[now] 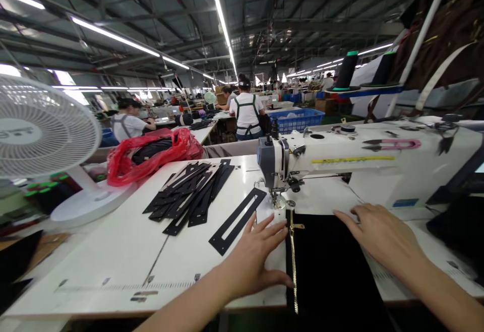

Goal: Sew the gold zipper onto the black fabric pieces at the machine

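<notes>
A spread left hand (pixel 259 254) and loosely open right hand (pixel 383 236), gripping nothing, flank black fabric (pixel 333 266) at lower center-right, its gold zipper (pixel 294 266) running near-vertical, pull tab (pixel 299 226) toward the top.

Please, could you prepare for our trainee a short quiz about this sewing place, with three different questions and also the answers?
1. True or false: the gold zipper pull is nearer to the sewing machine than to the front edge of the white table.

2. What lies on the table between the pile of black slotted strips and the black fabric?
A) a blue basket
B) a single slotted strip
C) a white fan

3. Fill in: the plastic bag behind the pile is coloured ____.

Key: 1 true; 2 B; 3 red.
</notes>
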A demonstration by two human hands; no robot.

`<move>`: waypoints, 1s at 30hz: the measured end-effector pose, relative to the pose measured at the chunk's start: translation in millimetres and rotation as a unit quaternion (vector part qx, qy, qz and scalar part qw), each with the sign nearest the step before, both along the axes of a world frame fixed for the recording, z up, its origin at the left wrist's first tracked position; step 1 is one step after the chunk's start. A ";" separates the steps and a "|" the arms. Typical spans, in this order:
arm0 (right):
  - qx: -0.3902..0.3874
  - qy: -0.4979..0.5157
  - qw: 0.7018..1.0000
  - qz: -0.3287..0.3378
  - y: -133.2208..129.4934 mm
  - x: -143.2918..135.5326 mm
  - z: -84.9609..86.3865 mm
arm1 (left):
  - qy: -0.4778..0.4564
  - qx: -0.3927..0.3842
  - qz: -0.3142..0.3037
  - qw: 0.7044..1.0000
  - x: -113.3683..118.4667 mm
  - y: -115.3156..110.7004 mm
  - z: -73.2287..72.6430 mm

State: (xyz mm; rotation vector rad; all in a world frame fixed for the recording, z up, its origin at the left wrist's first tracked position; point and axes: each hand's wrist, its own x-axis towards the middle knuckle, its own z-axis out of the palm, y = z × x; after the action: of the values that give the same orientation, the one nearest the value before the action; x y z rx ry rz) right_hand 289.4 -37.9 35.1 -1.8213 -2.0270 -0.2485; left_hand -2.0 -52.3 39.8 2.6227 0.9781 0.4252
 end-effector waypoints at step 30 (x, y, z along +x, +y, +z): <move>-0.110 0.551 0.826 0.054 -53.3 -62.1 67.8 | -0.306 -0.377 0.105 0.868 46.9 8.4 -0.2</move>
State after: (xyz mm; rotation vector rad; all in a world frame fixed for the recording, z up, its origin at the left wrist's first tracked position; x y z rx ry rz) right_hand 227.3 -91.2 102.9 -1.3794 -1.2900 0.9103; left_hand 44.9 -43.9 39.7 1.5392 0.9424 0.6956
